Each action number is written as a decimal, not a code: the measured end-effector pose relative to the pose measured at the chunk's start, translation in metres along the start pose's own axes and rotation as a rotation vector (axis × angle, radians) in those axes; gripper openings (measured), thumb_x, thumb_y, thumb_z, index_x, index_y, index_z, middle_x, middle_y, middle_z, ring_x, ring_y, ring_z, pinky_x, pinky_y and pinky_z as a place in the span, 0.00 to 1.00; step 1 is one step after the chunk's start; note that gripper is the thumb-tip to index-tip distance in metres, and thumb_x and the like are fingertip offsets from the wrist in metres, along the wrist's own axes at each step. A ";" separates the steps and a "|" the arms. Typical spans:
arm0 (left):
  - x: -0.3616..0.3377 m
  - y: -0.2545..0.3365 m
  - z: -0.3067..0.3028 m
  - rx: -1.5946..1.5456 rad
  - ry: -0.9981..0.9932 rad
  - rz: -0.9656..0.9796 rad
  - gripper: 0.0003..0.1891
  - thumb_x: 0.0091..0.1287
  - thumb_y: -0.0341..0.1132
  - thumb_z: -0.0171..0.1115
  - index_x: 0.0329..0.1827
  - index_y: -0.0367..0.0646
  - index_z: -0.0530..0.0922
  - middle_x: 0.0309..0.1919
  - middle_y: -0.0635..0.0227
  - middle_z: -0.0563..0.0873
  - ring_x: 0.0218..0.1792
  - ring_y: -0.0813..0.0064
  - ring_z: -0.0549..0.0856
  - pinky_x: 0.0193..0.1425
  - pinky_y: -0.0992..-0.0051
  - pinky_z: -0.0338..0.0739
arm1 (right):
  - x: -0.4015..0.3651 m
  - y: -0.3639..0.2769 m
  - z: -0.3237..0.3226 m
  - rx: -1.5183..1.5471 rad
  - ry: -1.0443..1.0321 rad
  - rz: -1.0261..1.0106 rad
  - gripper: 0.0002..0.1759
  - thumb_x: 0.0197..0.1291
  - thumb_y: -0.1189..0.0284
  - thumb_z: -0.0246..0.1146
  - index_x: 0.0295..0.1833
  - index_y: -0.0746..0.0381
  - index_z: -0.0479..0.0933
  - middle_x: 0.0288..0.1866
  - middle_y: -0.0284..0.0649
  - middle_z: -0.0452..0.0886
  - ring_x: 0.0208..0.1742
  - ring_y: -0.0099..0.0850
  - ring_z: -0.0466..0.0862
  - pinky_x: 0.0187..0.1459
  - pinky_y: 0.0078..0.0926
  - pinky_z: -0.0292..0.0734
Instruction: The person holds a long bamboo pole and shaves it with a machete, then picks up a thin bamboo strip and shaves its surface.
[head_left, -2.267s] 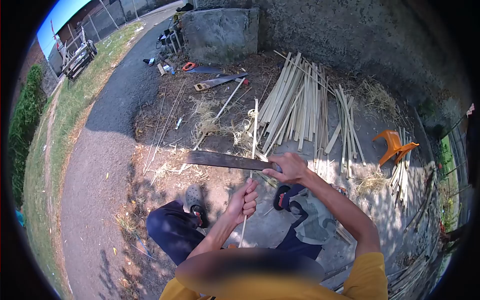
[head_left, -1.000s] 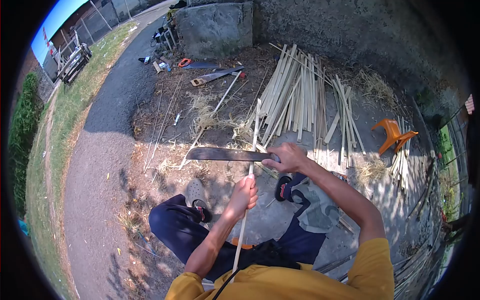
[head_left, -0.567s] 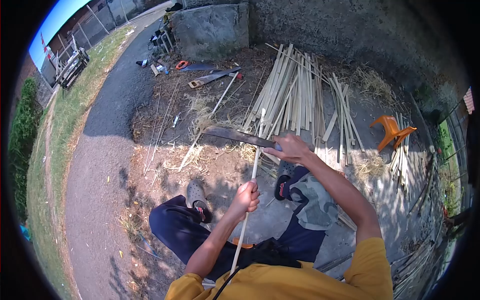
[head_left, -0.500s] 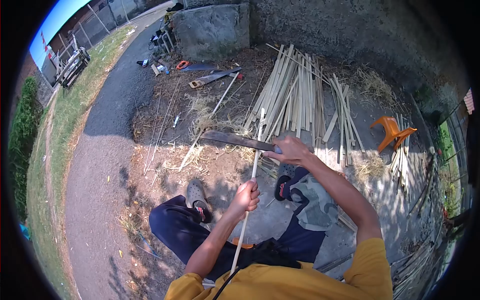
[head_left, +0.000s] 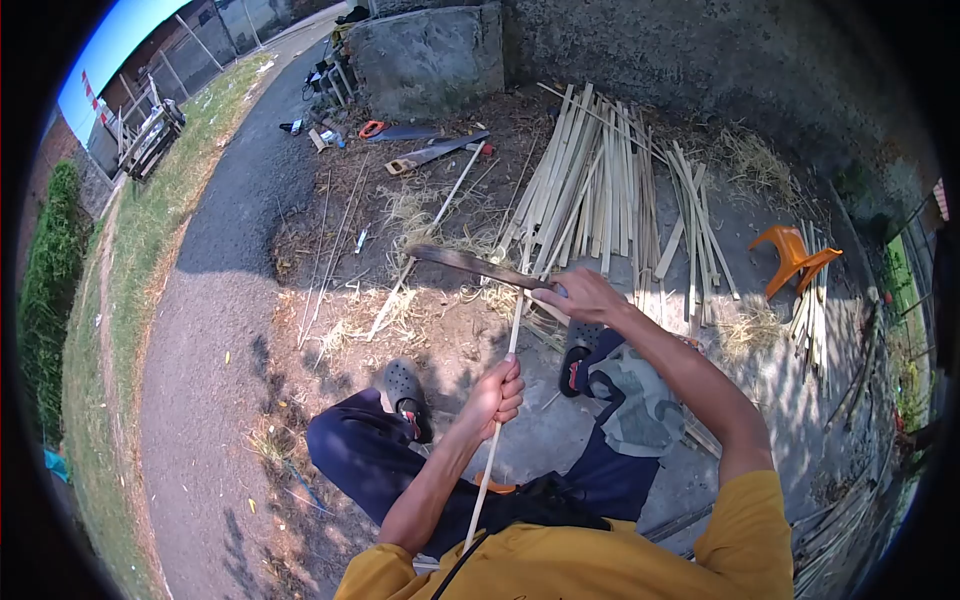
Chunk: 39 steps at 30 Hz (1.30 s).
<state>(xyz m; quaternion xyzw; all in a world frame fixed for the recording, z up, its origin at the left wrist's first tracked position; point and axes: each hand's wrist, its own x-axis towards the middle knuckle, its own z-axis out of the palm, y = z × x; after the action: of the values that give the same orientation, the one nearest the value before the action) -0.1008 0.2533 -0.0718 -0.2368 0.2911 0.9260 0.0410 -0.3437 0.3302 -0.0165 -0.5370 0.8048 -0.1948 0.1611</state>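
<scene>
My left hand (head_left: 492, 397) is closed in a fist around a thin pale wooden strip (head_left: 485, 480), which runs from my waist up past the blade. Further forward, my right hand (head_left: 583, 297) grips the handle of a long dark machete (head_left: 465, 262). The blade points left and lies across the strip near its upper part. A camouflage cloth (head_left: 632, 405) covers my right knee.
Long pale strips (head_left: 590, 185) lie in a pile ahead, near the wall. Two handsaws (head_left: 440, 152) rest on the ground at the upper left. An orange plastic chair part (head_left: 790, 258) stands at the right. Wood shavings (head_left: 375, 320) are scattered ahead of my feet.
The machete blade is tilted more, its handle end lower than its tip, and is seen more edge-on. My left hand keeps its hold on the strip. The whole view has shifted slightly.
</scene>
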 end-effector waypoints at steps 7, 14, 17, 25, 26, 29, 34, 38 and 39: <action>0.002 0.001 -0.002 -0.126 -0.076 -0.065 0.19 0.80 0.52 0.43 0.30 0.55 0.62 0.15 0.85 0.53 0.10 0.90 0.48 0.10 0.84 0.40 | -0.008 0.001 -0.001 0.020 -0.042 0.035 0.37 0.63 0.39 0.56 0.36 0.67 0.83 0.25 0.55 0.81 0.30 0.52 0.82 0.38 0.47 0.76; -0.004 0.008 -0.002 -0.076 -0.040 0.009 0.19 0.80 0.52 0.44 0.30 0.54 0.62 0.16 0.85 0.53 0.12 0.90 0.48 0.11 0.83 0.40 | 0.002 0.017 0.012 0.041 -0.047 -0.081 0.36 0.63 0.38 0.56 0.44 0.64 0.85 0.25 0.53 0.81 0.30 0.49 0.82 0.38 0.44 0.76; -0.002 0.005 -0.003 -0.088 -0.039 -0.019 0.19 0.80 0.52 0.44 0.30 0.54 0.62 0.16 0.85 0.53 0.11 0.91 0.48 0.11 0.83 0.40 | 0.002 0.016 0.005 -0.080 -0.048 0.035 0.37 0.63 0.37 0.56 0.45 0.63 0.85 0.25 0.54 0.81 0.31 0.50 0.83 0.39 0.43 0.78; -0.008 0.011 -0.001 -0.069 -0.051 0.034 0.19 0.81 0.52 0.43 0.30 0.54 0.63 0.15 0.85 0.53 0.11 0.91 0.48 0.11 0.83 0.40 | -0.013 -0.003 0.012 0.011 -0.023 -0.133 0.37 0.62 0.37 0.56 0.47 0.63 0.84 0.23 0.54 0.80 0.29 0.53 0.83 0.39 0.49 0.77; -0.010 0.014 0.002 -0.064 -0.046 0.053 0.19 0.81 0.51 0.42 0.30 0.54 0.62 0.15 0.85 0.53 0.11 0.91 0.49 0.11 0.83 0.40 | -0.014 -0.004 0.014 -0.023 -0.026 -0.194 0.36 0.62 0.37 0.57 0.45 0.63 0.84 0.23 0.54 0.80 0.29 0.54 0.82 0.37 0.49 0.77; -0.019 0.016 0.004 -0.044 -0.039 0.057 0.19 0.81 0.51 0.42 0.30 0.54 0.62 0.15 0.85 0.53 0.11 0.91 0.49 0.11 0.83 0.40 | -0.008 -0.002 0.013 -0.030 -0.004 -0.195 0.36 0.62 0.38 0.57 0.42 0.64 0.84 0.22 0.54 0.79 0.29 0.54 0.82 0.36 0.49 0.75; -0.012 0.003 0.001 -0.058 -0.086 -0.037 0.19 0.81 0.51 0.43 0.30 0.54 0.62 0.16 0.85 0.54 0.11 0.91 0.49 0.11 0.82 0.41 | 0.003 0.026 0.007 -0.011 0.147 -0.038 0.36 0.64 0.40 0.56 0.37 0.66 0.83 0.22 0.54 0.79 0.30 0.54 0.82 0.37 0.48 0.75; -0.007 0.000 0.003 -0.058 -0.048 -0.027 0.19 0.81 0.51 0.43 0.30 0.54 0.62 0.15 0.85 0.54 0.11 0.91 0.49 0.12 0.82 0.41 | -0.008 0.013 0.000 -0.068 0.037 -0.028 0.37 0.64 0.38 0.55 0.39 0.67 0.83 0.26 0.57 0.80 0.34 0.56 0.83 0.40 0.49 0.77; -0.006 0.003 0.003 -0.054 -0.048 -0.002 0.19 0.81 0.51 0.43 0.30 0.54 0.62 0.15 0.85 0.54 0.11 0.91 0.49 0.12 0.82 0.40 | -0.010 0.009 0.003 -0.094 0.035 -0.115 0.37 0.63 0.38 0.55 0.41 0.66 0.83 0.26 0.57 0.81 0.34 0.56 0.83 0.41 0.49 0.78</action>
<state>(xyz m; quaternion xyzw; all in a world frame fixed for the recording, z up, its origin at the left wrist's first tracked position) -0.0970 0.2529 -0.0658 -0.2157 0.2644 0.9390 0.0425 -0.3457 0.3418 -0.0234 -0.5857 0.7837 -0.1748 0.1103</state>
